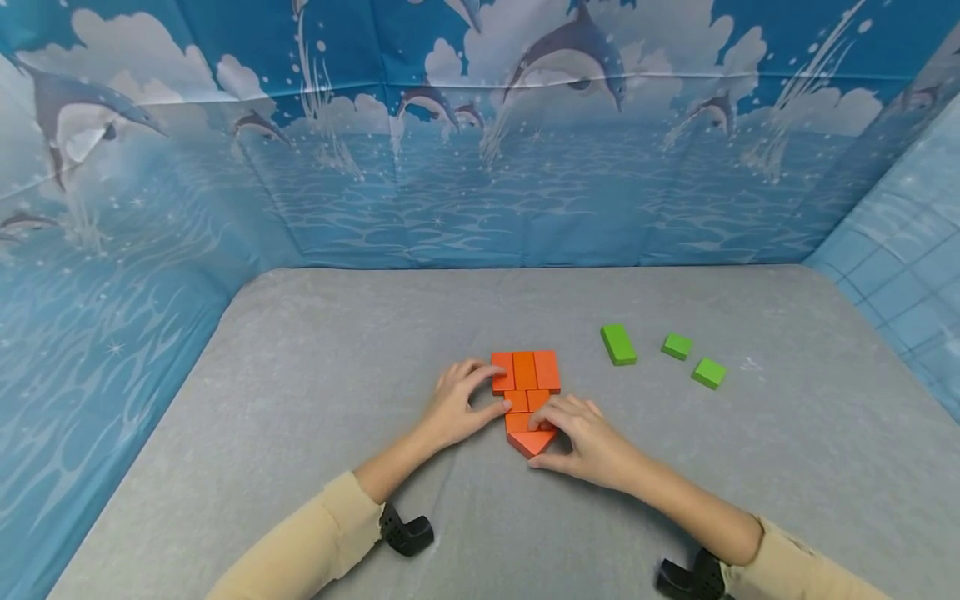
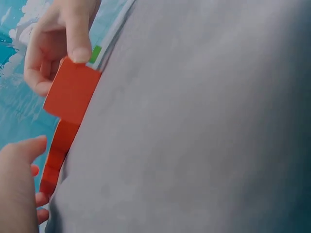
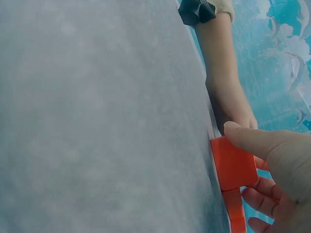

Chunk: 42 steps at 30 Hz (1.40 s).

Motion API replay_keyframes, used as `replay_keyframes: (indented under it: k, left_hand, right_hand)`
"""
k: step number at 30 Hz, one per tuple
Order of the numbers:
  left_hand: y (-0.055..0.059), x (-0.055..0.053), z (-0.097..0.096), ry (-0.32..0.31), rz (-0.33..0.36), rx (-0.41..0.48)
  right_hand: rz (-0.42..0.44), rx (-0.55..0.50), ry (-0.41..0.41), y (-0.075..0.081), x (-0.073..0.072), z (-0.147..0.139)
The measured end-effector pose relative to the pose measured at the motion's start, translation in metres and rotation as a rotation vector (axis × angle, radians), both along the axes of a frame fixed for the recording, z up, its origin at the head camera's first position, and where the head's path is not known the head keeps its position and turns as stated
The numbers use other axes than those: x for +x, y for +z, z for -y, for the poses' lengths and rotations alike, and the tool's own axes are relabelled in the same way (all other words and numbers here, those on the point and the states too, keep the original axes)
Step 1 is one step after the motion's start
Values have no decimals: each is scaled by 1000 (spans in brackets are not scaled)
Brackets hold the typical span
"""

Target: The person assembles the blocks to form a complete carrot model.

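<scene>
At the near end of a flat orange arrangement on gray cloth (image 1: 337,350), a triangular orange block (image 1: 529,442), tip toward the person, pinched between thumb and bent fingers of the right hand (image 1: 588,442). Just beyond, a crosswise orange rectangle (image 1: 517,422), then two small orange blocks (image 1: 516,401) side by side, then a wider row of three oblong orange blocks (image 1: 526,370). At the left edge, the left hand (image 1: 453,408), thumb and index finger parted, tips against the blocks. Well apart to the right, a long green block (image 1: 618,344) and two small green blocks (image 1: 708,372). Behind, a dolphin-print curtain (image 1: 450,200).
</scene>
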<state>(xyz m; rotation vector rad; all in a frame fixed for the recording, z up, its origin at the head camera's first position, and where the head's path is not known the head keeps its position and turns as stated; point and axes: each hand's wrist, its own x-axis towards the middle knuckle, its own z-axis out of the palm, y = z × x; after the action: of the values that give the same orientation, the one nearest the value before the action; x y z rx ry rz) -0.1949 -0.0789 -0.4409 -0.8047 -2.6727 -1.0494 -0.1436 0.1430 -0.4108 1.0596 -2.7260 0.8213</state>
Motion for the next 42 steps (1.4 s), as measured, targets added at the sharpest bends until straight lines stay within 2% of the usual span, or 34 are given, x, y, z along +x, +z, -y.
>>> replay_keyframes:
  k: [7,15,18,20,22,25,28,31,37,42]
  left_hand:
    - [-7,3,-2,29,-82,-45]
    - [-5,4,-2,26,-77,-51]
    - [-5,4,-2,28,-73,-58]
    - [-4,4,-2,27,-72,-61]
    - [-5,4,-2,26,-73,-62]
    - [-5,4,-2,22,-76,-62]
    - [-6,4,-2,20,-76,-58]
    - [-6,4,-2,18,-79,-54]
    - [-5,4,-2,16,-85,-56]
    - [-6,4,-2,19,-89,-58]
  right_hand:
    - [4,-14,-1,0,0,0]
    - [21,-15,7,1,-1,0]
    - [54,-73,24,7,-6,-4]
    - [58,-153,22,11,-13,-10]
    - [17,-232,-23,15,-22,-18]
    - [-66,-336,-162,15,-39,-33]
    - [-116,-389,-326,11,-52,-47]
    - [-128,-412,-436,3,-60,-58]
    - [-114,-416,-536,-13,-66,-71]
    - [-59,-395,-602,-22,-66,-76]
